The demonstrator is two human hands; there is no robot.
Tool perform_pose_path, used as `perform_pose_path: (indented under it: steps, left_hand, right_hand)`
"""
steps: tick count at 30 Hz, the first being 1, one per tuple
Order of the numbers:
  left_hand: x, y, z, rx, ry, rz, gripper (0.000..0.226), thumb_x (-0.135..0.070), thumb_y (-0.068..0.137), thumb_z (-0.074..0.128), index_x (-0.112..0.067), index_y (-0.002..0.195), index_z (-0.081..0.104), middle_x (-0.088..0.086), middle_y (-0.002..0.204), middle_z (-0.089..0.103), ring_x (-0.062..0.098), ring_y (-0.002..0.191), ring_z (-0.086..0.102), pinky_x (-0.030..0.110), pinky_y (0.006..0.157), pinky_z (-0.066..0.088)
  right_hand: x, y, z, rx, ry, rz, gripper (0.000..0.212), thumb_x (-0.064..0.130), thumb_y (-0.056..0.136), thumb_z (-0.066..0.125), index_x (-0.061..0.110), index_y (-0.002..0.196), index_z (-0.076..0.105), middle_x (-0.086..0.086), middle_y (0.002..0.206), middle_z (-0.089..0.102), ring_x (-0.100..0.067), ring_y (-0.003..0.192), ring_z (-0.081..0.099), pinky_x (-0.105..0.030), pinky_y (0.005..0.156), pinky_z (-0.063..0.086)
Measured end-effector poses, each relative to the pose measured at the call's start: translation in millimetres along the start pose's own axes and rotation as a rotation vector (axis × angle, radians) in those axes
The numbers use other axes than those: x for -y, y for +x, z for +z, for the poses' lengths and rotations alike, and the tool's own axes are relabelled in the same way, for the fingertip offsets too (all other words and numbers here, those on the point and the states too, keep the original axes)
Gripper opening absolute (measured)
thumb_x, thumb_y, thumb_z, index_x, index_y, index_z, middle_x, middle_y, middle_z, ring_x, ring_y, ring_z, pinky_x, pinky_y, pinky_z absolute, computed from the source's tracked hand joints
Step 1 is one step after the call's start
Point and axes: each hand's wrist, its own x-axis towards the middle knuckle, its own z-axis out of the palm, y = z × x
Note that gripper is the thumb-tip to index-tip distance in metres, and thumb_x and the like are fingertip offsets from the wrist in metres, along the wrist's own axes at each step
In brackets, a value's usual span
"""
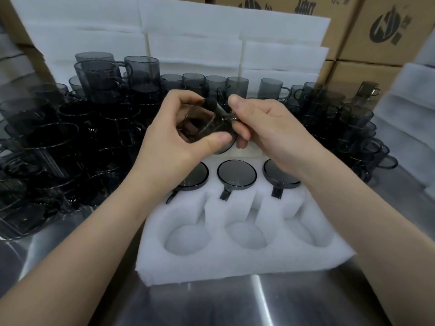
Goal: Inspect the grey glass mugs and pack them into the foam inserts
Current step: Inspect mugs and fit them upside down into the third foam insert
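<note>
I hold one grey glass mug in the air above the far edge of the white foam insert. My left hand grips the mug's body, thumb across the front. My right hand pinches its handle side. The mug is tilted on its side. Three mugs sit upside down in the insert's middle row, handles pointing toward me. The three near pockets hold nothing. The far row is hidden behind my hands.
Several grey mugs stand stacked to the left, behind and to the right of the insert. White foam sheets lean at the back, with cardboard boxes behind them. More foam is stacked at right. The steel tabletop lies nearest me.
</note>
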Motion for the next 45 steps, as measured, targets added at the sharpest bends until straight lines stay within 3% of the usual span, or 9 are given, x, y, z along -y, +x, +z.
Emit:
perform_pose_path:
  steps: [6,12,17,21,26,29,37,41,45]
  left_hand:
    - [3,2,1,0.017,0.072,0.058,0.065,-0.029,0.064,0.084,-0.032,0.119,0.05,-0.01,0.108,0.064,0.009,0.1,0.061,0.042,0.093,0.051]
    - [0,0,3,-0.101,-0.05,0.076,0.056,-0.033,0.061,0.083,-0.032,0.102,0.046,-0.008,0.109,0.062,0.013,0.101,0.066,0.034,0.086,0.056]
    - [3,0,4,-0.164,-0.095,0.077,0.059,-0.022,0.064,0.086,-0.033,0.099,0.04,-0.005,0.116,0.061,0.013,0.106,0.066,0.04,0.091,0.054]
    - [4,1,5,0.038,-0.201,0.074,0.052,-0.002,0.073,0.067,-0.025,0.11,0.039,0.006,0.119,0.058,0.015,0.11,0.063,0.035,0.096,0.052]
    - [8,6,2,0.088,-0.076,-0.048,0.055,-0.054,0.085,0.049,-0.037,0.137,0.041,-0.029,0.119,0.058,-0.006,0.118,0.054,0.029,0.102,0.043]
    - [11,8,4,0.04,0.099,-0.043,0.064,-0.062,0.088,0.038,-0.035,0.146,0.033,-0.035,0.112,0.053,-0.018,0.11,0.049,0.017,0.097,0.039]
    - [7,7,4,-0.16,0.172,0.081,0.031,-0.041,0.102,0.027,-0.032,0.104,0.056,-0.021,0.086,0.062,-0.002,0.084,0.058,0.034,0.081,0.05]
    - [6,11,0,-0.158,0.061,-0.016,0.04,-0.039,0.105,0.023,-0.029,0.099,0.062,-0.009,0.094,0.068,0.008,0.095,0.064,0.039,0.089,0.052]
    - [6,14,-1,-0.072,-0.053,-0.134,0.055,-0.05,0.101,0.018,-0.038,0.089,0.071,-0.008,0.086,0.075,0.008,0.084,0.072,0.026,0.072,0.057]
  right_hand:
    - [-6,0,5,-0.11,-0.046,-0.017,0.05,0.042,0.09,0.05,0.016,0.047,0.055,0.006,0.049,0.054,-0.009,0.053,0.05,-0.017,0.064,0.045]
    - [-4,2,5,-0.171,0.117,0.011,0.014,0.025,0.099,0.051,0.013,0.101,0.058,-0.008,0.085,0.059,-0.02,0.064,0.06,-0.039,0.065,0.056]
    - [-2,-2,12,-0.015,0.081,0.123,0.033,0.029,0.101,0.046,0.012,0.129,0.052,-0.017,0.114,0.064,-0.022,0.086,0.069,-0.041,0.081,0.059]
    - [2,-2,9,-0.054,0.255,0.129,0.033,0.02,0.102,0.046,0.007,0.131,0.054,-0.017,0.114,0.065,-0.026,0.087,0.069,-0.041,0.077,0.057]
    - [0,-3,11,-0.06,0.029,0.086,0.034,0.024,0.104,0.042,0.017,0.135,0.053,-0.007,0.129,0.059,-0.023,0.115,0.06,-0.044,0.08,0.059]
    - [-1,-6,18,-0.008,-0.102,0.063,0.045,0.035,0.1,0.045,0.02,0.143,0.045,-0.006,0.138,0.044,-0.01,0.124,0.051,-0.037,0.085,0.058]
    - [2,-7,24,0.054,-0.26,-0.017,0.051,0.021,0.097,0.056,0.014,0.146,0.04,-0.004,0.141,0.046,-0.022,0.126,0.048,-0.046,0.102,0.044]
    - [4,-10,23,0.116,-0.216,-0.079,0.049,0.0,0.097,0.05,0.014,0.143,0.04,0.007,0.142,0.044,-0.017,0.133,0.044,-0.046,0.109,0.04]
    - [6,-12,22,0.137,-0.145,-0.092,0.06,-0.016,0.089,0.044,0.008,0.143,0.038,-0.002,0.143,0.045,-0.018,0.136,0.042,-0.045,0.11,0.04]
